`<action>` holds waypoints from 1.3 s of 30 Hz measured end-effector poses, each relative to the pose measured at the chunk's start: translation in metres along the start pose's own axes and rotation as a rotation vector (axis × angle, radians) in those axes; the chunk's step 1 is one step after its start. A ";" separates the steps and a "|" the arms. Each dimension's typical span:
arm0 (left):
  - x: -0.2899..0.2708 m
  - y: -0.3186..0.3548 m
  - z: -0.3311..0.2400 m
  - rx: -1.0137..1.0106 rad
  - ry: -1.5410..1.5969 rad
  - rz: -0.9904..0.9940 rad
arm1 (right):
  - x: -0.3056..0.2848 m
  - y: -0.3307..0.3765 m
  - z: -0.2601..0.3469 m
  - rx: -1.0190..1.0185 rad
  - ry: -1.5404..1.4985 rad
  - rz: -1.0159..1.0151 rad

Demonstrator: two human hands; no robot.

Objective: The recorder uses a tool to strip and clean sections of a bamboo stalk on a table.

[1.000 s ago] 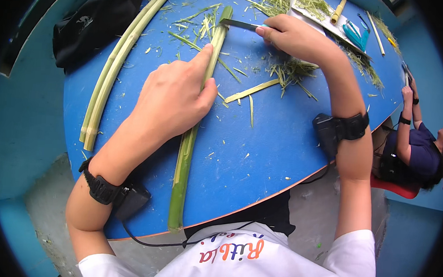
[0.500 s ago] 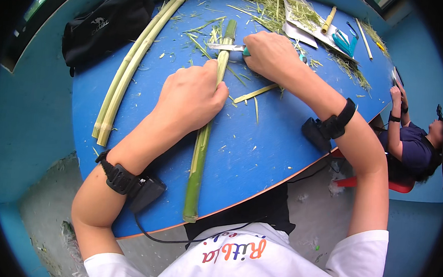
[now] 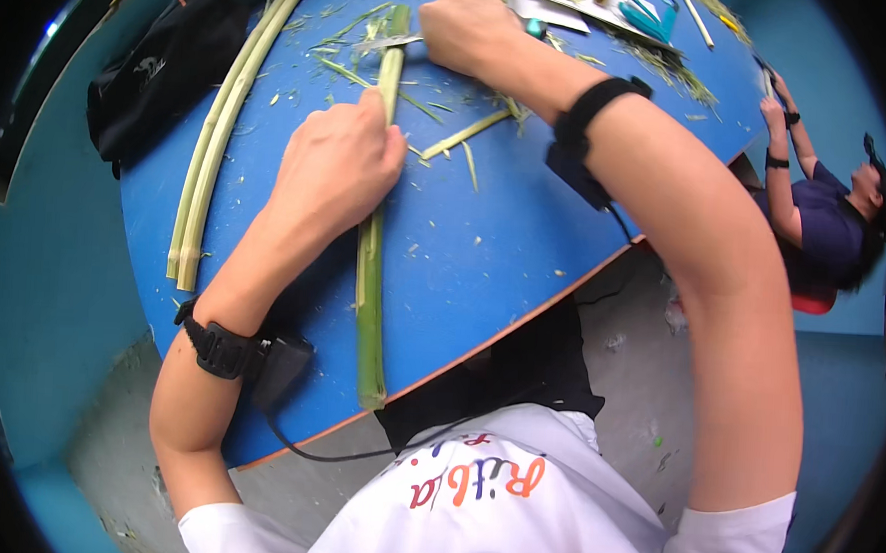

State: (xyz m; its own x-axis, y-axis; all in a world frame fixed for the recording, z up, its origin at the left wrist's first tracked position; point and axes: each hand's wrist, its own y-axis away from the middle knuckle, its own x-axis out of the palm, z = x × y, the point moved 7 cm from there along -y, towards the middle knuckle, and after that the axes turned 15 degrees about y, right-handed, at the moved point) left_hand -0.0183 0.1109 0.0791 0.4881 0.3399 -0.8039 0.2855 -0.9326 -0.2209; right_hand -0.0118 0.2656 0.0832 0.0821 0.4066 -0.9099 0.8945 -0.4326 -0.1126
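Note:
My left hand [image 3: 339, 161] is closed around a green bamboo stalk [image 3: 370, 323], partly shaved to pale yellow, which lies lengthwise in front of me. Its near end reaches the table's edge. My right hand [image 3: 471, 33], near the far end, grips a knife whose teal handle end [image 3: 534, 28] sticks out behind the fist. The knife blade [image 3: 390, 42] lies across the stalk, beyond my left hand. Pale shaved strips [image 3: 467, 135] are scattered to the right of the stalk.
Two long peeled stalks [image 3: 220, 135] lie at left beside a black bag [image 3: 168, 72]. At far right are a teal tool [image 3: 647, 19], white sheets [image 3: 557, 14] and heaped shavings [image 3: 679, 74]. A co-worker [image 3: 832, 212] sits right of the blue table [image 3: 463, 268].
My right hand has slid the knife farther along the stalk toward its far end. My left hand keeps its hold. The whole view has shifted and turned slightly.

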 end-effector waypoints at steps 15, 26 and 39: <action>-0.001 -0.011 0.031 -0.021 -0.050 -0.017 | 0.003 -0.011 0.008 0.151 -0.165 0.009; 0.004 -0.009 0.014 -0.031 -0.037 -0.017 | 0.006 0.000 -0.008 0.091 -0.074 -0.088; -0.004 0.007 0.002 -0.094 0.066 0.028 | -0.017 -0.012 -0.017 0.150 -0.228 -0.021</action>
State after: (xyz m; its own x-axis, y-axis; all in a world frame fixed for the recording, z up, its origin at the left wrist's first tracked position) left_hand -0.0200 0.1028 0.0798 0.5491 0.3242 -0.7703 0.3458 -0.9272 -0.1437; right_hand -0.0162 0.2777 0.1064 -0.0524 0.2327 -0.9711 0.8185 -0.5472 -0.1752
